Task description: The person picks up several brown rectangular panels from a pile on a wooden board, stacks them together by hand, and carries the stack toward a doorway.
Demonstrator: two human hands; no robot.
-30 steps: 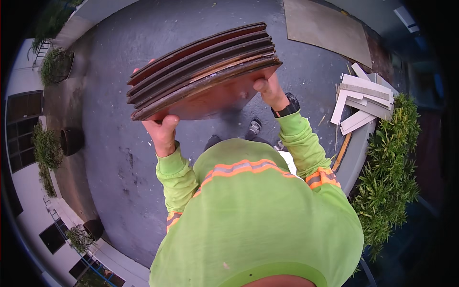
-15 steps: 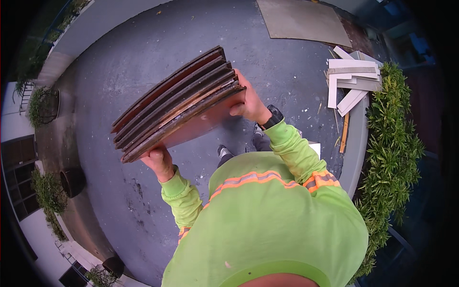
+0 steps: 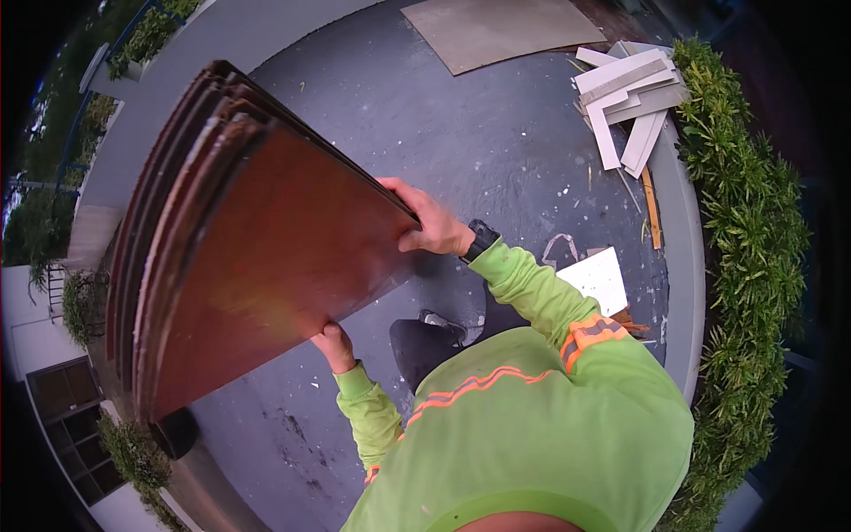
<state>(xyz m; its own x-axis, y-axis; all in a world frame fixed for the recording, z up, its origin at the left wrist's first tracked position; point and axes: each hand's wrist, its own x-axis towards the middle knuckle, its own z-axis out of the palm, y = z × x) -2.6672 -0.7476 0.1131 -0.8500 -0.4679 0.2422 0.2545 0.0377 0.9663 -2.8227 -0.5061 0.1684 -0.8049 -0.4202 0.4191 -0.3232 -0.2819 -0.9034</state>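
A thick stack of reddish-brown boards point(image 3: 275, 257) is held up in front of me, tilted, with its broad smooth face toward me and its worn, layered edges at the left. My right hand point(image 3: 425, 220) grips the stack's right corner, thumb on the near face and fingers behind. Lower down, my left hand point(image 3: 335, 346) clasps the bottom edge, its thumb against the face; the other fingers are hidden behind the boards. A dark watch sits on my right wrist.
White and grey trim pieces point(image 3: 625, 97) lie piled at the far right beside a green hedge point(image 3: 740, 230) and low kerb. A flat beige sheet point(image 3: 505, 31) rests on the grey floor at the back. A white panel point(image 3: 598, 279) and a wooden strip point(image 3: 651, 208) lie right of me.
The stack has swung to the left and come upright, so its broad face now shows instead of mostly its edges. My body has turned left, and both hands still hold the boards.
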